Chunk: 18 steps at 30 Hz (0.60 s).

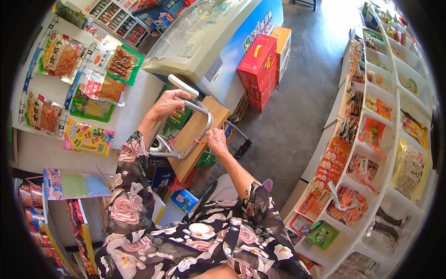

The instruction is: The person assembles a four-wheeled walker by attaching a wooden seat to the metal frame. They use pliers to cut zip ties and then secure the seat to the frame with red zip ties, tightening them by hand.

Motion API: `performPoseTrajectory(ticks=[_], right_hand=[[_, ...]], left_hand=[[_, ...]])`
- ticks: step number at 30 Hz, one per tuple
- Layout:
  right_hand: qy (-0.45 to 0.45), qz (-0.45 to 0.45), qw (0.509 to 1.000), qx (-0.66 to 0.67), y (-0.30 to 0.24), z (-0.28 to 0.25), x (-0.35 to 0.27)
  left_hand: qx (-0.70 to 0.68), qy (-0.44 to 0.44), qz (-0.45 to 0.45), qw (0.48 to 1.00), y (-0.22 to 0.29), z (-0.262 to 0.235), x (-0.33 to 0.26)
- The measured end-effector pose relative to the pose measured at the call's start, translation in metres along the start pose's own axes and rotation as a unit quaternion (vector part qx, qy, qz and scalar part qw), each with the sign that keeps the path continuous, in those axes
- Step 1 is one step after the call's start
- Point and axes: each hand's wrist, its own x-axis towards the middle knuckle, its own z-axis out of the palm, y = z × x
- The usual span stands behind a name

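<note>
A silver tubular metal frame (203,132) stands before me, with a wooden board (189,160) set against it. Near its top is a curved white piece (182,85) that looks padded. My left hand (168,106) is closed on the upper part of the frame, just below that white piece. Beside the frame's right bend, my right hand (217,141) makes a closed fist; what it holds is hidden by the fingers. Short red ties (198,141) show on the tube near this hand.
A chest freezer (204,51) stands ahead, with red cartons (258,69) by its side. Packaged snacks (121,63) hang and lie on the white counter at left. Along the right run tiered shelves of white bins (371,172) filled with packets. Grey floor (297,93) lies between.
</note>
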Motion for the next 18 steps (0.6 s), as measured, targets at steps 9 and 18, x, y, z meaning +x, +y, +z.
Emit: performPoseTrajectory(ticks=[9, 18], right_hand=[[0.069, 0.036, 0.997, 0.015, -0.002, 0.011, 0.013], [0.01, 0.042, 0.991, 0.127, 0.0, -0.012, 0.002]], left_hand=[[-0.029, -0.026, -0.004, 0.999, -0.013, -0.013, 0.009], [0.051, -0.027, 0.016, 0.998, -0.004, -0.012, 0.011]])
